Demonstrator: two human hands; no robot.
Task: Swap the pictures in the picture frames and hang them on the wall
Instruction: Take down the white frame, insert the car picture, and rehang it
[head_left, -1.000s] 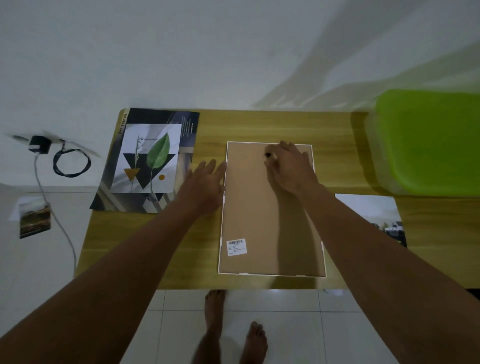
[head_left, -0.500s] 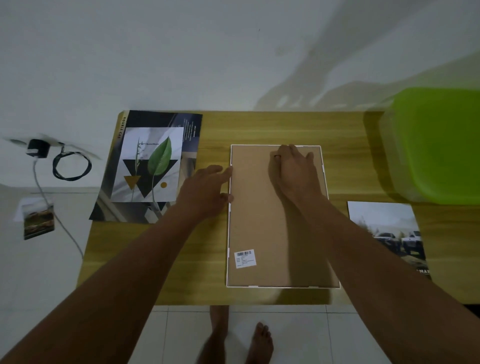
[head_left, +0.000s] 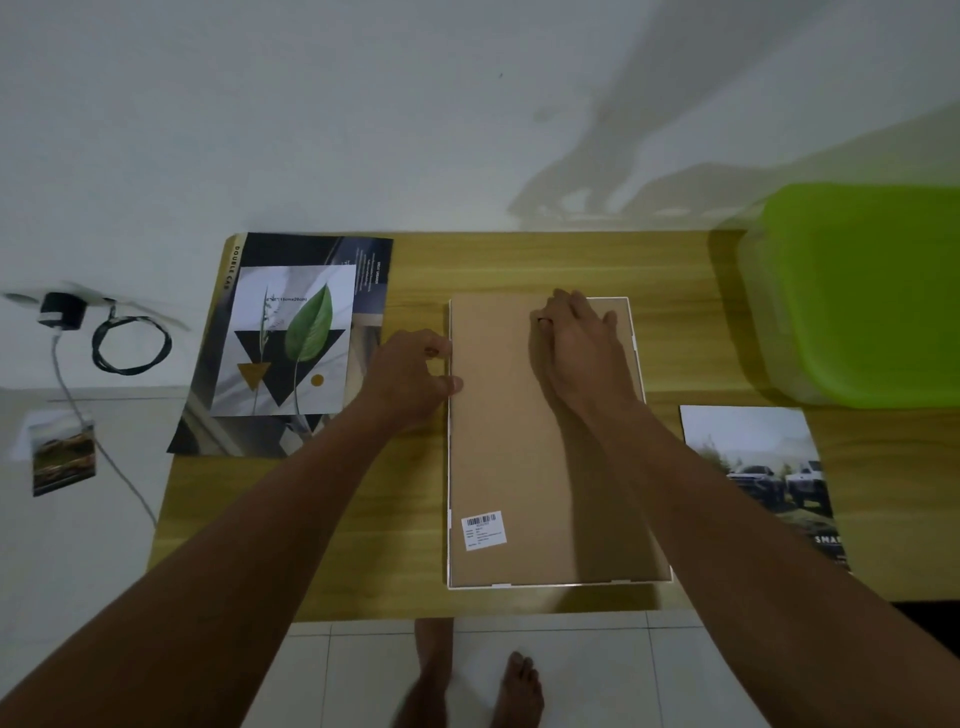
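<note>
A white picture frame lies face down on the wooden table, its brown backing board up with a barcode sticker near the front left corner. My left hand sits at the frame's left edge, fingers curled, thumb and fingertips touching the rim. My right hand lies flat on the backing near the far edge, fingers fairly straight. A leaf picture rests on a dark poster at the table's left. A picture of trucks lies to the right of the frame.
A green plastic tub stands at the table's far right. The white wall runs along the back edge. A charger with a coiled cable and a small photo are off the table's left side. My bare feet are on the tiles below.
My left hand moved right to the frame's left edge and its fingers curled against the rim. The right hand stayed on the backing near the far edge.
</note>
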